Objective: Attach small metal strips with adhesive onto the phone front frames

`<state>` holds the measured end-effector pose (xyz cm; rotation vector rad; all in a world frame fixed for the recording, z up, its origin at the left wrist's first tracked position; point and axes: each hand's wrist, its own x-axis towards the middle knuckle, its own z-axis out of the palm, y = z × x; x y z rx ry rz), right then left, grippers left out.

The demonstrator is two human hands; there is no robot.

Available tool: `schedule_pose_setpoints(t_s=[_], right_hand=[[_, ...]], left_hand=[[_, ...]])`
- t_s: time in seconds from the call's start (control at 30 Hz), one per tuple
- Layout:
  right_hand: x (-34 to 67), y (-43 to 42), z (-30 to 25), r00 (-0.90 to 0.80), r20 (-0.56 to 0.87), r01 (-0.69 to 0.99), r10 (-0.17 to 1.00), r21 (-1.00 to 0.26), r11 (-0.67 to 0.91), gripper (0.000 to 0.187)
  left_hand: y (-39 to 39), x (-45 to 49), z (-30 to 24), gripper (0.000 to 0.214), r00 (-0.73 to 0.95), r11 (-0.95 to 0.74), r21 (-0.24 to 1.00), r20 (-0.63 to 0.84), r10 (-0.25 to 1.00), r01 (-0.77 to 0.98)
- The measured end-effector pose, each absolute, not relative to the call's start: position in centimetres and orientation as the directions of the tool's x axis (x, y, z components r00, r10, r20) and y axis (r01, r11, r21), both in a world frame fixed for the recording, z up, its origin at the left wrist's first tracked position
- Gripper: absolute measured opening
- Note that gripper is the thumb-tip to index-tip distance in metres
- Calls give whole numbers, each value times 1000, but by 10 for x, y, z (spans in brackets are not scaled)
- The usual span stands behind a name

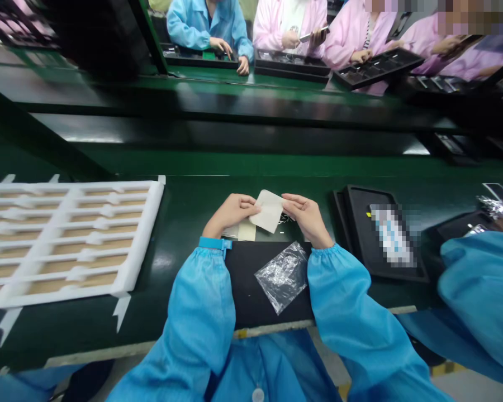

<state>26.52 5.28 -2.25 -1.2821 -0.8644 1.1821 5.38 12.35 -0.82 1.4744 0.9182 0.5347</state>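
Observation:
Between my two hands, above the far edge of a black mat [247, 285], is a small cream-coloured card or paper piece [268, 210]. My left hand [236, 212] pinches its left edge between thumb and fingers. At its upper right edge, my right hand [304, 214] has thumb and fingers closed on it. Beneath the left hand lies another pale yellowish piece [247, 230], partly covered. Several small shiny bits [285, 220] show on the green bench beside the right fingers; their kind is unclear. A crinkled clear plastic bag [284, 277] rests flat on the mat, near my right sleeve.
On the left stands a white slotted foam tray [148, 237] taped to the bench. Black trays [352, 215] are stacked to the right, the upper one holding a blurred item. A co-worker's blue sleeve [482, 285] is close at right. Other people work across the bench with trays [291, 66].

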Motion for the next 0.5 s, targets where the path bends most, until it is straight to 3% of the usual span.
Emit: schedule_pose_setpoints(t_s=[0.1, 0.3, 0.4, 0.5], right_hand=[[268, 52, -18, 241, -66, -140, 968, -990, -32, 43], [259, 51, -12, 349, 129, 206, 928, -977, 58, 44], [255, 51, -11, 293, 51, 253, 955, -967, -26, 47], [256, 52, -12, 273, -78, 165, 959, -978, -126, 37]], left_hand=[[126, 48, -9, 27, 550, 75, 973, -185, 814, 217], [116, 69, -9, 25, 614, 36, 977, -161, 773, 211], [109, 84, -9, 25, 649, 1, 981, -128, 750, 193], [107, 88, -9, 26, 650, -19, 982, -109, 752, 186]])
